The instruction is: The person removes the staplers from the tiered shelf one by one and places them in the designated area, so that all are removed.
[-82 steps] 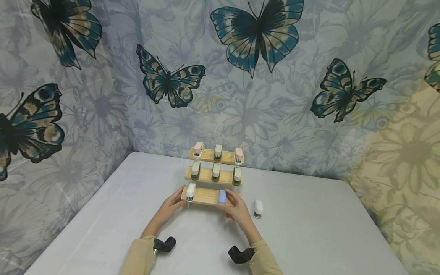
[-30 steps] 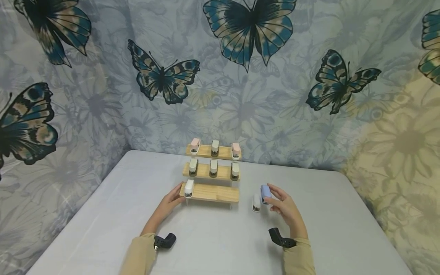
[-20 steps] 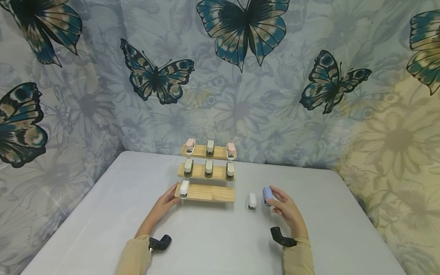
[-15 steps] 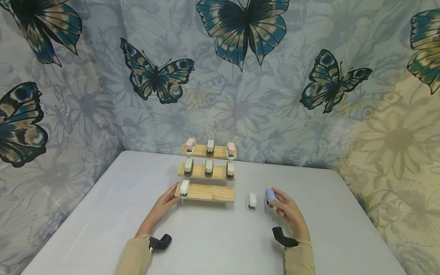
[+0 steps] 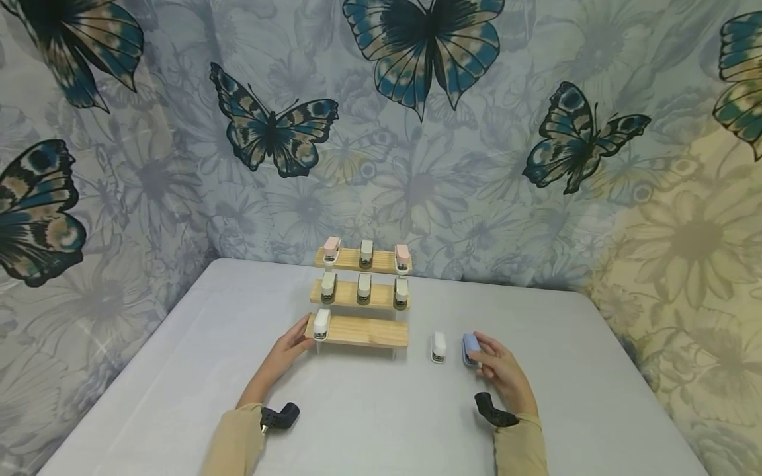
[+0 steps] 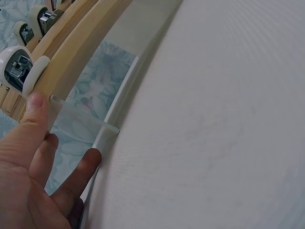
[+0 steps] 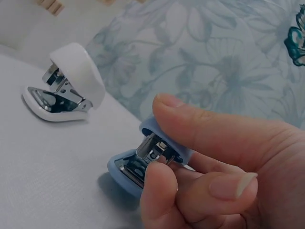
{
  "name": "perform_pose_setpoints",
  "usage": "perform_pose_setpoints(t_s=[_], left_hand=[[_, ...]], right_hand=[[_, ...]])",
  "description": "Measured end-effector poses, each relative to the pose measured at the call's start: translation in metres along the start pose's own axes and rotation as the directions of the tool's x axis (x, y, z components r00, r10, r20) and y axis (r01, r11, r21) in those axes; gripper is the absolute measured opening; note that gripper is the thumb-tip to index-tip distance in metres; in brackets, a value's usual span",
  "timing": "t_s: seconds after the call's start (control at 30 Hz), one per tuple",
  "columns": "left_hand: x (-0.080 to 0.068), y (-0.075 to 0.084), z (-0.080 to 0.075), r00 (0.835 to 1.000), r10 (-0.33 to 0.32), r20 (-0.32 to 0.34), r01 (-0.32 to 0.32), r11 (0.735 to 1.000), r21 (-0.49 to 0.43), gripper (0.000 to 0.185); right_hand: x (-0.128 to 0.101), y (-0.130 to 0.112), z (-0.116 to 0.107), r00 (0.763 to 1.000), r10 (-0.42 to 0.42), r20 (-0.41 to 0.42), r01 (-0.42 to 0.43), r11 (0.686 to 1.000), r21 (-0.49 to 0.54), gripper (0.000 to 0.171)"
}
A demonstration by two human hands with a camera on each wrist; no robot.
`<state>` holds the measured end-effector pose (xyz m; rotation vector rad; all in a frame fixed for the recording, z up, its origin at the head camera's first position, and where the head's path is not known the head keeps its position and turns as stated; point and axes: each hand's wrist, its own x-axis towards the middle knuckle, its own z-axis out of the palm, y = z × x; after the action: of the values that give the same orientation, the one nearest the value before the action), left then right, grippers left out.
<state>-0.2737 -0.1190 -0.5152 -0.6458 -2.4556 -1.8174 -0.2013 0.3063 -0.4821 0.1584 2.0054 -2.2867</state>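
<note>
In the head view a three-tier wooden display stand rises on clear legs at the table's middle. My left hand grips the left end of its lowest shelf, the thumb against the wood beside a white mini stapler. Right of the stand, my right hand holds a light blue mini stapler between thumb and fingers, low at the tabletop with its shadow beneath. Part of that stapler is hidden by the fingers. To its left another white mini stapler stands by itself on the table.
Pale green mini staplers line the middle shelf. On the top shelf sit two pink ones with a pale green one between. A butterfly-print cloth hangs behind the white table.
My right hand has lifted the blue stapler off the bottom shelf, carried it right past the loose white stapler, then drawn it slightly nearer. My left hand stays at the shelf's end.
</note>
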Motion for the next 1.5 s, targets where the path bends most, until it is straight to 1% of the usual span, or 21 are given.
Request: perform_pose_setpoints(t_s=[0.17,0.23,0.37,0.5,0.63,0.77,0.97,1.07,1.17,1.27,1.5], left_hand=[[0.0008,0.0009,0.0002,1.0,-0.015,-0.015,0.015,1.0,0.0,0.056],[0.0006,0.001,0.0001,1.0,-0.013,-0.012,0.013,1.0,0.002,0.056],[0.0001,0.0017,0.0001,1.0,-0.021,-0.017,0.021,1.0,0.005,0.056],[-0.0006,0.0023,0.0001,1.0,-0.013,-0.01,0.013,1.0,0.009,0.056],[-0.0007,0.0019,-0.0002,1.0,0.0,0.002,0.0,1.0,0.02,0.058],[0.0014,0.0007,0.0,1.0,0.003,-0.007,-0.003,1.0,0.026,0.058],[0.0026,-0.0005,0.0004,1.0,0.005,0.017,-0.006,0.999,0.039,0.058],[0.0035,0.0007,0.0002,1.0,0.012,0.009,-0.012,0.999,0.031,0.056],[0.0041,0.0025,0.0007,1.0,0.003,-0.007,-0.003,1.0,0.018,0.055],[0.0034,0.0033,0.0016,1.0,-0.022,-0.022,0.023,1.0,0.012,0.056],[0.0002,0.0025,0.0025,0.999,-0.04,-0.024,0.041,0.999,0.015,0.056]], right_hand=[[0.0004,0.0015,-0.0003,0.999,0.042,-0.029,-0.041,0.999,0.017,0.06],[0.0007,0.0017,-0.0001,0.999,0.046,-0.023,-0.045,0.999,0.012,0.061],[0.001,0.0017,0.0006,0.999,0.042,-0.006,-0.042,0.999,-0.015,0.062],[0.0008,0.0017,0.0009,1.0,0.03,-0.005,-0.03,0.999,-0.04,0.061],[0.0006,0.0024,0.0009,0.999,0.035,-0.006,-0.035,0.999,-0.041,0.061],[0.0017,0.0016,0.0003,0.999,0.031,-0.015,-0.031,0.999,-0.032,0.062],[0.0023,-0.0011,-0.0006,0.999,0.034,-0.008,-0.034,0.998,-0.045,0.062],[0.0027,-0.0021,-0.0006,1.0,0.029,-0.001,-0.029,0.999,-0.034,0.062],[0.0028,-0.0026,-0.0004,1.0,0.026,0.0,-0.026,1.0,-0.018,0.063],[0.0021,-0.0022,-0.0004,0.999,0.036,0.003,-0.036,0.999,-0.006,0.063],[-0.0005,-0.003,-0.0005,0.999,0.042,0.01,-0.042,0.999,-0.006,0.062]])
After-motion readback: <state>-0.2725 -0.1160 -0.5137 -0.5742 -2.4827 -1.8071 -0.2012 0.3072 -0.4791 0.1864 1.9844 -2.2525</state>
